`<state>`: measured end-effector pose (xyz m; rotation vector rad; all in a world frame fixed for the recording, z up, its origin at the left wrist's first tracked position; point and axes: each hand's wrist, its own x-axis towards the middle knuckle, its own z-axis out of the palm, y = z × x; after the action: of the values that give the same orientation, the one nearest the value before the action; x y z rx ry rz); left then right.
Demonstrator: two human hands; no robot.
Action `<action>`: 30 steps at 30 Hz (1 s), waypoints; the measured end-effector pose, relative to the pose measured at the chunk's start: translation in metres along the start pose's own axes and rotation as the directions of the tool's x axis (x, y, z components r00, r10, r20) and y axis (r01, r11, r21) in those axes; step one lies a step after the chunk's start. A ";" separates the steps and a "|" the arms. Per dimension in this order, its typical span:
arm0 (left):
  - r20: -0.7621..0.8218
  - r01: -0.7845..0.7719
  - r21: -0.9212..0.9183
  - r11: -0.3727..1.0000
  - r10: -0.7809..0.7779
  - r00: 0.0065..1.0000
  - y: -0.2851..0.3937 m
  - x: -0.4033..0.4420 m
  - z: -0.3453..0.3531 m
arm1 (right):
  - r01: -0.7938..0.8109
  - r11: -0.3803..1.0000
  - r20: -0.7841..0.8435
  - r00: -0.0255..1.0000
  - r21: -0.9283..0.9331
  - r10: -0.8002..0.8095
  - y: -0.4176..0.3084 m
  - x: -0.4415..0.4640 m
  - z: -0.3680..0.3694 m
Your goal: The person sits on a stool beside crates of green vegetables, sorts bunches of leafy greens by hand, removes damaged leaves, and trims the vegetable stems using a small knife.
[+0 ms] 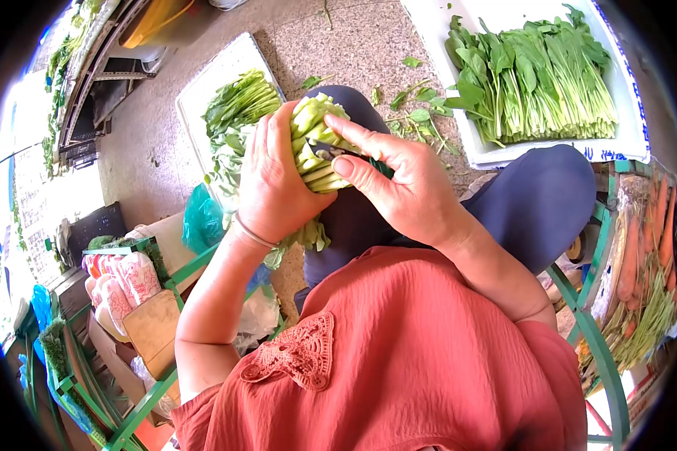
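My left hand (272,177) is wrapped round a bunch of leafy greens (314,124), held over my lap with its pale cut stem ends toward my right hand. Leaves hang out below my left wrist. My right hand (402,180) grips a small knife (323,149), its dark blade lying against the stems between thumb and forefinger. Part of a dark green handle shows by the palm; the rest is hidden. Just beyond my left hand, more greens (242,96) lie on a white foam tray (229,62).
A white foam box (483,159) at the upper right holds neatly lined-up greens (538,83). Loose leaves (421,115) are scattered on the floor. Carrots (630,255) are at the right behind a green metal frame (605,361). Packaged goods (124,282) stand at the left.
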<state>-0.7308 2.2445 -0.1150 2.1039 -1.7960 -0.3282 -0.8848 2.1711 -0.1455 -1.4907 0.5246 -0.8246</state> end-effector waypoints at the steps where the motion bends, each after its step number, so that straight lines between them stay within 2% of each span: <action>1: -0.016 0.008 0.030 1.000 -0.007 1.000 0.002 -0.001 0.001 | -0.076 0.996 0.071 0.994 -0.056 0.080 -0.006 0.001 -0.003; 2: -0.033 0.016 0.059 0.998 -0.014 0.999 0.003 -0.002 0.002 | -0.147 0.982 0.138 0.977 -0.116 0.163 -0.009 0.001 -0.004; 6: -0.056 -0.013 0.066 0.998 0.017 0.998 0.005 -0.003 0.003 | -0.170 0.974 0.122 0.974 -0.149 0.189 -0.011 -0.001 -0.004; 8: -0.102 -0.021 0.009 1.000 0.022 0.995 0.005 -0.003 0.004 | -0.192 0.954 0.035 0.978 -0.230 0.205 -0.012 -0.004 0.000; 10: -0.089 -0.008 -0.004 1.000 0.008 0.996 0.004 -0.004 0.003 | -0.119 0.973 -0.220 0.973 -0.200 0.074 0.013 -0.004 0.005; 11: -0.072 0.007 -0.019 1.000 -0.008 0.997 0.003 -0.006 0.002 | -0.373 0.922 -0.267 0.903 -0.101 0.335 0.019 -0.001 -0.012; 12: -0.073 0.006 -0.019 1.000 -0.007 0.997 0.001 -0.007 0.002 | -0.386 0.915 -0.259 0.878 0.114 0.403 0.028 0.003 -0.019; 14: -0.085 -0.023 -0.033 0.999 0.020 0.996 -0.005 -0.009 0.003 | -0.244 0.963 -0.227 0.937 0.113 0.264 0.034 -0.011 -0.016; 15: -0.091 0.009 -0.047 0.999 -0.013 0.996 -0.006 -0.010 0.005 | -0.298 0.948 -0.159 0.936 0.109 0.313 0.022 -0.015 -0.013; 16: -0.051 0.079 -0.088 0.993 -0.083 0.995 -0.006 -0.011 0.004 | -0.290 0.929 -0.114 0.940 0.228 0.321 0.022 -0.018 -0.006; 18: -0.064 0.049 -0.119 0.992 -0.057 0.996 -0.012 -0.012 0.005 | -0.220 0.953 0.026 0.975 0.207 0.219 0.006 -0.013 -0.005; 19: -0.062 0.050 -0.116 0.992 -0.057 0.996 -0.013 -0.012 0.004 | -0.199 0.972 0.076 0.979 0.124 0.191 0.003 -0.011 -0.006; 20: -0.054 0.054 -0.149 0.987 -0.063 0.997 -0.014 -0.012 0.004 | -0.181 0.968 0.090 0.982 0.175 0.167 0.006 -0.010 -0.001; 23: -0.046 0.052 -0.205 0.977 -0.063 0.997 -0.017 -0.013 0.005 | -0.158 0.974 0.094 0.985 0.164 0.144 0.017 -0.008 0.007; 25: -0.044 0.063 -0.235 0.970 -0.075 0.996 -0.019 -0.013 0.005 | -0.163 0.953 0.119 0.983 0.255 0.136 0.024 -0.006 0.010; 28: -0.002 0.099 -0.268 0.958 -0.103 0.995 -0.023 -0.012 0.005 | -0.198 0.940 0.117 0.978 0.278 0.171 0.026 -0.002 0.008; 29: -0.001 0.098 -0.268 0.958 -0.102 0.995 -0.024 -0.011 0.005 | -0.133 0.963 0.073 0.990 0.236 0.119 0.029 -0.001 0.008; 30: -0.016 0.076 -0.259 0.963 -0.083 0.996 -0.024 -0.010 0.006 | -0.134 0.963 0.072 0.990 0.235 0.120 0.029 -0.001 0.009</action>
<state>-0.7131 2.2570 -0.1311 1.9889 -1.5622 -0.5229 -0.8739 2.1743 -0.1741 -1.2418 0.4563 -0.7160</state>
